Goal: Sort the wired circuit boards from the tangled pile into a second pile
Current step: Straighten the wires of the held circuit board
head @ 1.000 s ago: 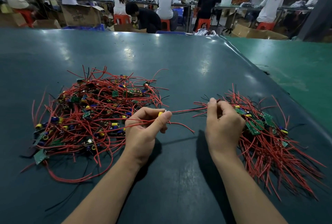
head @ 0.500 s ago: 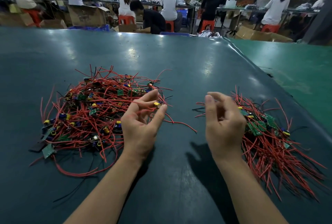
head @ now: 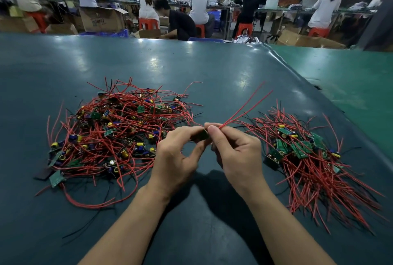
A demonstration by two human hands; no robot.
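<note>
A tangled pile (head: 119, 135) of small green circuit boards with red and black wires lies on the left of the dark green table (head: 148, 67). A second pile (head: 304, 158), its red wires combed toward me, lies on the right. Between the piles, both hands are raised together over the table. My left hand (head: 176, 158) pinches one small green board (head: 202, 135) between thumb and fingers. My right hand (head: 236, 152) pinches the same board's red wires (head: 246, 111), which fan up and to the right. Most of the board is hidden by my fingers.
A lighter green table (head: 350, 86) adjoins on the right. Beyond the far edge, several people sit on red stools at work benches, with cardboard boxes (head: 102, 19) on the floor. Bare table surface lies in front of and behind my hands.
My hands were apart, the left one picking at the tangled pile. They have come together at the middle, now holding one board with its red wires lifted up to the right.
</note>
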